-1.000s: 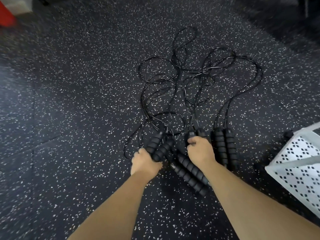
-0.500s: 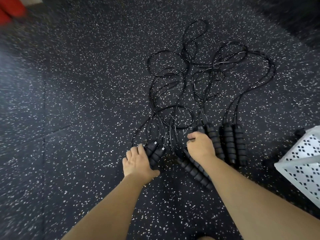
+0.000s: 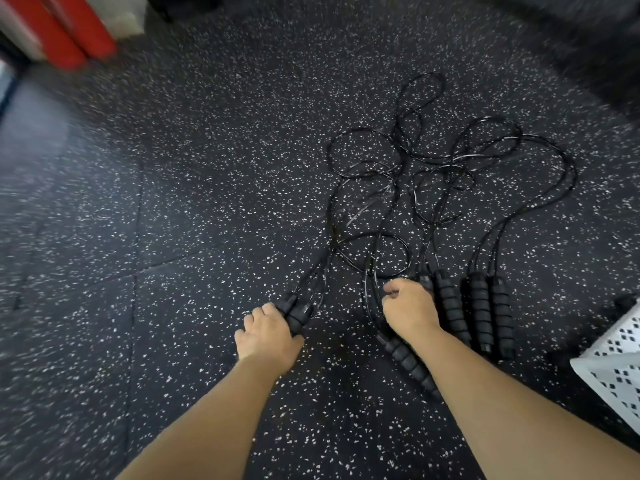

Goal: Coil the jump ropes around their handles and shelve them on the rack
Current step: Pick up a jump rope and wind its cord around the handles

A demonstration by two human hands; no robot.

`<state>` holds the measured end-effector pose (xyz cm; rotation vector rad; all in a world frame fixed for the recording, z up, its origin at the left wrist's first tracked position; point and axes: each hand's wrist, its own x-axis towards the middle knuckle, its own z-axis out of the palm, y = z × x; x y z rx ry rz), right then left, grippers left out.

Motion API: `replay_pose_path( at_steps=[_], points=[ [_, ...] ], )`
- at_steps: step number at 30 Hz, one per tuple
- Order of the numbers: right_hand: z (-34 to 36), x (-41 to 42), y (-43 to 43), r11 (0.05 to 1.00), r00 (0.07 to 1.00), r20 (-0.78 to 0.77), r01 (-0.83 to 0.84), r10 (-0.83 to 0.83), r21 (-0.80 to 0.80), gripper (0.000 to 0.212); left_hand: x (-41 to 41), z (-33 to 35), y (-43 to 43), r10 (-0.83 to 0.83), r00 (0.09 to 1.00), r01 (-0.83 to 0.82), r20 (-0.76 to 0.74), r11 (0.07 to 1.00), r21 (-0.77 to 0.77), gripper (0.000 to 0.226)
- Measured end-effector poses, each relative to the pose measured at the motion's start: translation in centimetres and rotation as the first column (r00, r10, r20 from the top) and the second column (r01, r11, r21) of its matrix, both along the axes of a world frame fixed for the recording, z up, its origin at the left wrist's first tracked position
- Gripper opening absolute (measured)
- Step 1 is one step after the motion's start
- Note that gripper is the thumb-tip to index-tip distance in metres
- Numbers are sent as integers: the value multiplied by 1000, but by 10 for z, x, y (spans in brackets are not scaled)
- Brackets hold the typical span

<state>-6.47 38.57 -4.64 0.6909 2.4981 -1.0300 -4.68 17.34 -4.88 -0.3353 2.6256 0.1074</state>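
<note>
While the left hand (image 3: 268,336) holds two black handles (image 3: 296,311) on the floor (image 3: 207,202) and the right hand (image 3: 408,310) is curled by a cord, maybe holding it, I cannot tell, the tangled ropes (image 3: 415,174) need pulling apart before coiling.
</note>
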Motion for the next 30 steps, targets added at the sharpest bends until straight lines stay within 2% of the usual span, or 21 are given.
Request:
replay_pose_path(
  at_steps=[8,12,17,21,24,26,30],
  points=[
    [97,17,-37,977,972,-96,-209,213,49,33,16,125,-45,66,992,-71,-103,996,-46,63],
    [148,46,-42,953,946,-117,-295,301,66,27,30,194,-56,44,992,-52,-116,996,-73,63],
    [213,80,-31,945,934,-143,-320,327,66,29,50,284,-60,6,995,-9,-96,999,-32,56],
    [259,98,-35,952,933,-191,-304,306,42,26,70,339,-62,-8,997,11,-72,999,44,52],
    [289,114,-48,947,917,-241,-317,319,48,26,90,371,-67,13,999,-2,-52,977,212,55],
    [305,125,-58,939,904,-259,-341,341,49,33,103,391,-66,8,999,4,-38,950,311,49],
    [332,141,-82,922,874,-299,-383,383,61,47,123,425,-65,-39,999,37,-2,925,377,51]
  ],
)
